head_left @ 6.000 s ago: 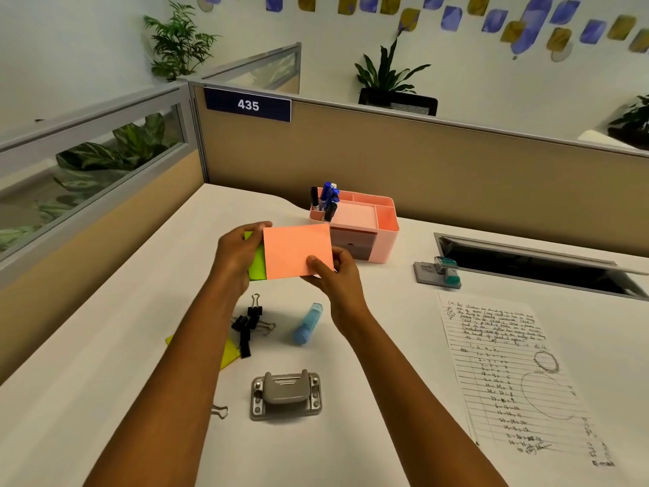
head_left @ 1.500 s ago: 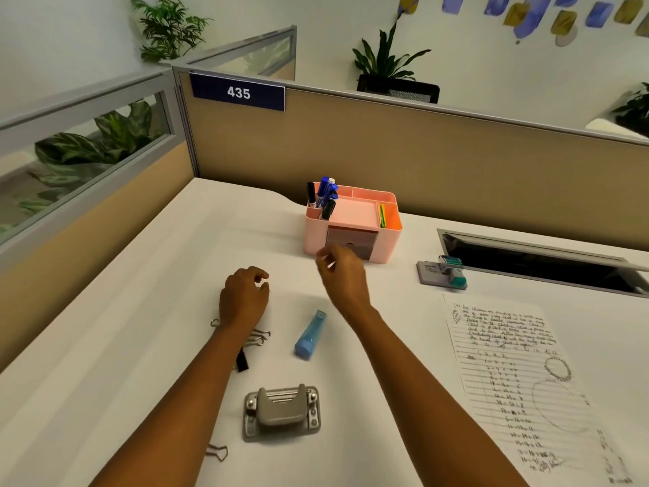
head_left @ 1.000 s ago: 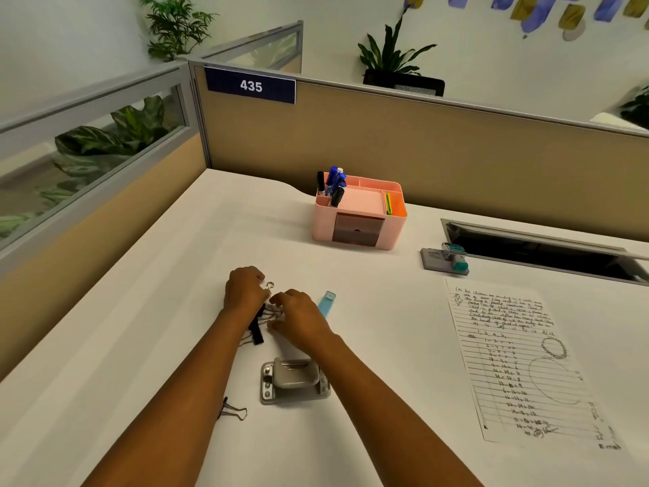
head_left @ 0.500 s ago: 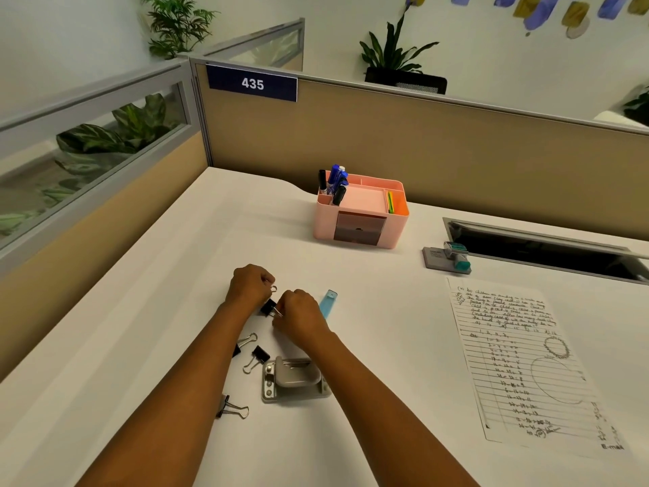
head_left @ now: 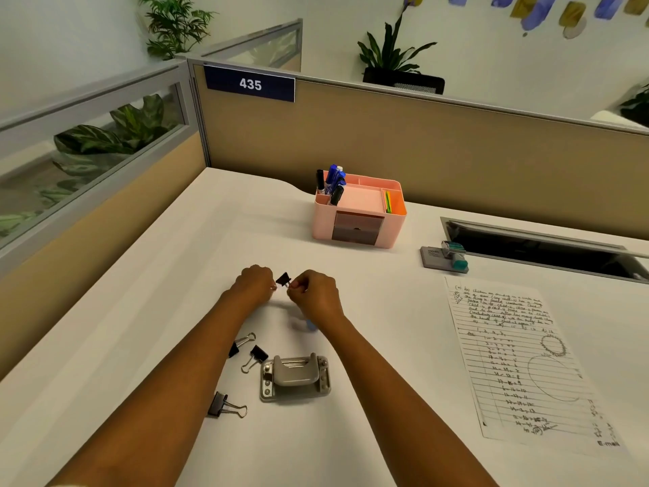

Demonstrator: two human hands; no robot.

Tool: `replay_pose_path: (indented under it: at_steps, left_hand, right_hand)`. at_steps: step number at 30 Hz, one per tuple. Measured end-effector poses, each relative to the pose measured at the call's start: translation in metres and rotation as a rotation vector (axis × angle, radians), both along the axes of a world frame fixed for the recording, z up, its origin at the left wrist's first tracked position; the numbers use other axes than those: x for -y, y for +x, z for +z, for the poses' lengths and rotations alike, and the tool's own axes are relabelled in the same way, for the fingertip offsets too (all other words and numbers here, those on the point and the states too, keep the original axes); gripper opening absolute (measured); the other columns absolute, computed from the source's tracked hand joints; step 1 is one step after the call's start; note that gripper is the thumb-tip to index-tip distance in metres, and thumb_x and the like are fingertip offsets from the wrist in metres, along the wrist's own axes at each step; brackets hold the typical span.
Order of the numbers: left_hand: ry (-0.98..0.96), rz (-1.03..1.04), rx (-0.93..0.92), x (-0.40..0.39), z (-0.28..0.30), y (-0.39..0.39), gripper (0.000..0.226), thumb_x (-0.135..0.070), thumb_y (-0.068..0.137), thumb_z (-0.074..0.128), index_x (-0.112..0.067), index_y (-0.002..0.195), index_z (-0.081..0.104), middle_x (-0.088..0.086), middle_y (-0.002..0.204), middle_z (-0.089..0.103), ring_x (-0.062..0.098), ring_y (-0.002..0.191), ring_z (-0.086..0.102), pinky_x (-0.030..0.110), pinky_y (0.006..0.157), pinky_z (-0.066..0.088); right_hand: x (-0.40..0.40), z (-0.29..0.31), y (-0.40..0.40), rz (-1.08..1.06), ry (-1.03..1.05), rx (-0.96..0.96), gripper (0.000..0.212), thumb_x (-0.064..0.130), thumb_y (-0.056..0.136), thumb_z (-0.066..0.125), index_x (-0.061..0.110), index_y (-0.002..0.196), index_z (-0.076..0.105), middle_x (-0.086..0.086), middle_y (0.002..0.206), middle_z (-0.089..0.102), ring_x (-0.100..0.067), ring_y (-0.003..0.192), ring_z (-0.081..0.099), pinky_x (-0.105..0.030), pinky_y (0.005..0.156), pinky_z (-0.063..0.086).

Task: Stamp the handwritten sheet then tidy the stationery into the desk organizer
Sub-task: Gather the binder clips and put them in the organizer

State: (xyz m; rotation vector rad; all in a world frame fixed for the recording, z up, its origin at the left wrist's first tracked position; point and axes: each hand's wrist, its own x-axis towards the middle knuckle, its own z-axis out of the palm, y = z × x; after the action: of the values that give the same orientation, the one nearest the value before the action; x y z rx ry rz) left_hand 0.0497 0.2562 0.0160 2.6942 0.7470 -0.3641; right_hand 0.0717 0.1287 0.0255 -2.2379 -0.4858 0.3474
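Binder clip, black, is held just above the desk between the two hands, its wire handles pinched by the curled fingers of the left hand and the right hand. Tidying is judged to be the step in hand: three more clips and a hole punch lie near the forearms, while the pink organizer stands well apart by the partition. A carry forward to an open compartment is called for next, with the remaining clips then to be collected.
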Motion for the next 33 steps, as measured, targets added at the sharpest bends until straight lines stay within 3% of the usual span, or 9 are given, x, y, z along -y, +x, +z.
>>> replay_pose_path:
  at_steps: [4, 8, 11, 16, 18, 23, 28, 31, 33]
  left_hand:
    - [-0.135, 0.09, 0.244, 0.0, 0.007, -0.001, 0.023, -0.006, 0.092, 0.049, -0.001, 0.109, 0.063, 0.019, 0.122, 0.058, 0.032, 0.107, 0.057, 0.034, 0.087, 0.046]
    - [-0.814, 0.528, 0.667, 0.012, 0.036, -0.003, 0.025, -0.002, 0.094, 0.041, 0.001, 0.115, 0.055, 0.022, 0.106, 0.061, 0.024, 0.076, 0.057, 0.024, 0.065, 0.045]
    - [-1.404, 0.755, 0.666, 0.025, 0.049, -0.01, 0.021, -0.001, 0.096, 0.036, 0.0, 0.103, 0.055, 0.017, 0.095, 0.055, 0.02, 0.065, 0.051, 0.025, 0.062, 0.047]
    - [-1.725, 0.99, 0.596, 0.024, 0.044, -0.021, 0.033, -0.026, 0.1, 0.034, -0.003, 0.082, 0.049, 0.013, 0.083, 0.053, 0.019, 0.064, 0.048, 0.029, 0.065, 0.048]
    - [-1.778, 1.046, 0.602, 0.02, 0.04, -0.026, 0.034, -0.028, 0.099, 0.035, -0.006, 0.075, 0.047, 0.008, 0.075, 0.052, 0.014, 0.06, 0.047, 0.024, 0.054, 0.048]
    - [-1.528, 1.012, 0.601, -0.001, 0.033, -0.039, 0.04, -0.037, 0.094, 0.043, -0.017, 0.06, 0.038, -0.004, 0.035, 0.039, 0.008, 0.04, 0.032, 0.009, 0.032, 0.024]
    - [-0.787, 0.65, 0.441, -0.009, 0.034, -0.053, 0.052, -0.056, 0.078, 0.062, -0.013, 0.061, 0.037, 0.001, 0.058, 0.035, 0.014, 0.051, 0.032, 0.022, 0.043, 0.028]
    - [-0.336, 0.327, 0.194, -0.01, 0.032, -0.062, 0.039, -0.04, 0.076, 0.071, -0.01, 0.064, 0.048, 0.005, 0.065, 0.048, 0.019, 0.062, 0.044, 0.025, 0.051, 0.033]
    - [-0.212, 0.242, 0.073, -0.012, 0.028, -0.069, 0.027, -0.03, 0.075, 0.072, -0.007, 0.087, 0.063, 0.009, 0.086, 0.061, 0.023, 0.077, 0.054, 0.026, 0.058, 0.04]
  right_hand:
    - [0.001, 0.006, -0.001, -0.086, 0.205, -0.076, 0.013, 0.012, 0.082, 0.068, 0.005, 0.093, 0.067, -0.013, 0.093, 0.072, -0.028, 0.084, 0.068, -0.042, 0.087, 0.054]
    - [0.001, 0.018, -0.003, -0.149, 0.393, -0.144, 0.019, 0.011, 0.082, 0.07, 0.005, 0.1, 0.065, -0.016, 0.089, 0.073, -0.019, 0.071, 0.067, -0.036, 0.084, 0.057]
    - [-0.003, 0.023, -0.008, -0.166, 0.374, -0.092, 0.019, 0.013, 0.082, 0.07, 0.009, 0.099, 0.065, -0.013, 0.087, 0.074, -0.021, 0.076, 0.071, -0.033, 0.08, 0.057]
    - [-0.002, 0.027, -0.015, -0.041, 0.264, 0.083, 0.015, 0.013, 0.084, 0.067, 0.006, 0.097, 0.07, -0.011, 0.093, 0.073, -0.02, 0.083, 0.067, -0.025, 0.077, 0.053]
    - [-0.002, 0.032, -0.019, 0.01, 0.253, 0.113, 0.017, 0.017, 0.086, 0.066, 0.007, 0.098, 0.071, -0.01, 0.096, 0.073, -0.016, 0.082, 0.065, -0.021, 0.075, 0.048]
    - [0.0, 0.025, -0.03, 0.119, 0.099, 0.082, 0.019, 0.016, 0.089, 0.061, 0.008, 0.106, 0.063, -0.01, 0.106, 0.067, -0.022, 0.091, 0.063, -0.031, 0.081, 0.049]
    - [0.001, 0.004, -0.054, 0.599, -0.291, 0.155, 0.04, 0.023, 0.084, 0.067, 0.01, 0.119, 0.052, -0.012, 0.122, 0.051, -0.027, 0.107, 0.053, -0.035, 0.088, 0.045]
    - [-0.002, -0.003, -0.063, 0.667, -0.383, 0.171, 0.049, 0.026, 0.079, 0.072, 0.012, 0.121, 0.052, -0.012, 0.125, 0.048, -0.027, 0.109, 0.049, -0.037, 0.088, 0.046]
    - [-0.005, -0.004, -0.065, 0.661, -0.412, 0.192, 0.047, 0.025, 0.078, 0.073, 0.012, 0.119, 0.055, -0.013, 0.124, 0.049, -0.028, 0.108, 0.051, -0.036, 0.088, 0.046]
